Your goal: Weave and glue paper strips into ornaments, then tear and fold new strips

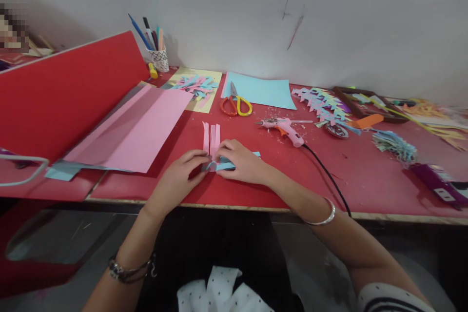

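Observation:
Pink paper strips (213,139) stand up from the red tabletop between my hands, crossed by blue paper strips (224,166) that run off to the right. My left hand (183,173) pinches the left end of the crossing, thumb and fingertips at the paper. On the other side my right hand (243,162) presses its closed fingers on the blue strips where they meet the pink ones. The fingers partly hide how the strips are folded together.
A pink glue gun (287,129) with a black cord lies to the right. Behind are scissors (236,102), blue sheets (263,88) and cut strips (197,87). Pink sheets (135,126) lean left by a red board (73,87). A purple power strip (438,183) sits far right.

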### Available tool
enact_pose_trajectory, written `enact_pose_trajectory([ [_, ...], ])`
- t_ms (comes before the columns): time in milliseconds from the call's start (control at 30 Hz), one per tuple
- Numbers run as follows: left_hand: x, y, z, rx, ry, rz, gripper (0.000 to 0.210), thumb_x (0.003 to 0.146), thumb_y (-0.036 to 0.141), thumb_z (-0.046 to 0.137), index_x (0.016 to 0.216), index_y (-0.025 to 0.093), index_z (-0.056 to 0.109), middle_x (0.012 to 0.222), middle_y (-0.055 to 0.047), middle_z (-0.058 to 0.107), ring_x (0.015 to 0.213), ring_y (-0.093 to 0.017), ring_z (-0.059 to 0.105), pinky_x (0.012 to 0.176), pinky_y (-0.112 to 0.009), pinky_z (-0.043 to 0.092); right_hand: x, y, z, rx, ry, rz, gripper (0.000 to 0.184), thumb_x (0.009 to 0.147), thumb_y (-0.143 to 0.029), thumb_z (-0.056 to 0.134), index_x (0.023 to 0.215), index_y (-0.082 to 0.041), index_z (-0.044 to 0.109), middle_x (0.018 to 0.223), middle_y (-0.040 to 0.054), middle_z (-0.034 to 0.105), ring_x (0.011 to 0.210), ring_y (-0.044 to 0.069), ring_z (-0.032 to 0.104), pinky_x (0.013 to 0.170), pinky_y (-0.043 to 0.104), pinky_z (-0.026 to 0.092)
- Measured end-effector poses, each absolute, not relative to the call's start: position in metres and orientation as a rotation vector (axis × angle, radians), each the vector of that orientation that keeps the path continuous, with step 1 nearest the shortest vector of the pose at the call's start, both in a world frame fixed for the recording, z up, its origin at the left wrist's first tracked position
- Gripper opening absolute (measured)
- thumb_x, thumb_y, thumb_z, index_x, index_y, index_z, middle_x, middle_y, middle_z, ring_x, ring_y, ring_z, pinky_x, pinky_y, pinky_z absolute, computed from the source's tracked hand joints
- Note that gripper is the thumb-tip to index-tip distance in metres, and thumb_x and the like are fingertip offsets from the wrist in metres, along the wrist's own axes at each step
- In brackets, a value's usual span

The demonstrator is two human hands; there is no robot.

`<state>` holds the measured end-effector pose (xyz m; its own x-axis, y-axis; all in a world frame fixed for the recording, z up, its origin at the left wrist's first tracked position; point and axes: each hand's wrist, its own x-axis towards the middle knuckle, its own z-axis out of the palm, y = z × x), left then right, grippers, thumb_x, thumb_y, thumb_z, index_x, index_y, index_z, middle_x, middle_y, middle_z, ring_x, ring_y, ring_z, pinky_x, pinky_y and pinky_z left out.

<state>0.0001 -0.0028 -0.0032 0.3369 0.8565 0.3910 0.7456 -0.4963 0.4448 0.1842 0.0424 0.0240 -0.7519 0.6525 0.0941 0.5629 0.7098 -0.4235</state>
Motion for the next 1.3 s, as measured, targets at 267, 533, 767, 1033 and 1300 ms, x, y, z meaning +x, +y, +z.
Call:
enact_pose_trajectory([
  [267,0.000,-0.027,-0.007,2.503,1.874,0.853,0.029,0.084,0.029,0.039,0.092,0.017,0.063,0.092,-0.007,0.067,0.084,-0.021,0.060,0.074,-0.035,0.048,0.188,0.043,0.024,-0.928,-2.670,0.609,0.019,0.076,-0.027,0.057,0.091,-0.017,0.053,0.098,0.0067,0.049,0.094,0.019,0.044,0.085,0.033,0.037],
  [533,0.009,-0.038,-0.006,2.701,1.941,0.789,0.034,0.086,0.029,0.034,0.094,0.016,0.065,0.091,-0.007,0.068,0.081,-0.020,0.062,0.070,-0.033,0.049,0.187,0.043,0.024,-0.967,-2.626,0.718,0.025,0.076,-0.025,0.059,0.098,-0.017,0.050,0.101,0.0075,0.048,0.097,0.018,0.045,0.086,0.033,0.038],
  [767,0.008,-0.036,-0.006,2.777,1.836,0.673,0.042,0.088,0.034,0.028,0.112,0.015,0.056,0.110,-0.009,0.063,0.091,-0.021,0.061,0.074,-0.033,0.049,0.185,0.043,0.025,-0.973,-2.635,0.695,0.022,0.076,-0.025,0.059,0.095,-0.017,0.052,0.098,0.0070,0.047,0.095,0.018,0.045,0.085,0.032,0.038],
  [1033,0.005,-0.034,-0.016,2.803,1.609,0.538,0.053,0.088,0.047,0.023,0.122,0.016,0.048,0.122,-0.008,0.055,0.107,-0.019,0.054,0.094,-0.033,0.040,0.187,0.043,0.025,-0.960,-2.649,0.637,0.022,0.075,-0.028,0.059,0.093,-0.017,0.054,0.099,0.0064,0.049,0.093,0.018,0.045,0.085,0.032,0.037],
  [1300,0.005,-0.033,-0.008,2.846,1.579,0.437,0.051,0.086,0.048,0.026,0.124,0.019,0.046,0.120,-0.009,0.057,0.102,-0.020,0.057,0.089,-0.035,0.044,0.195,0.045,0.032,-1.007,-2.763,0.487,0.013,0.076,-0.027,0.057,0.080,-0.015,0.056,0.094,0.0082,0.050,0.087,0.019,0.046,0.078,0.033,0.039],
])
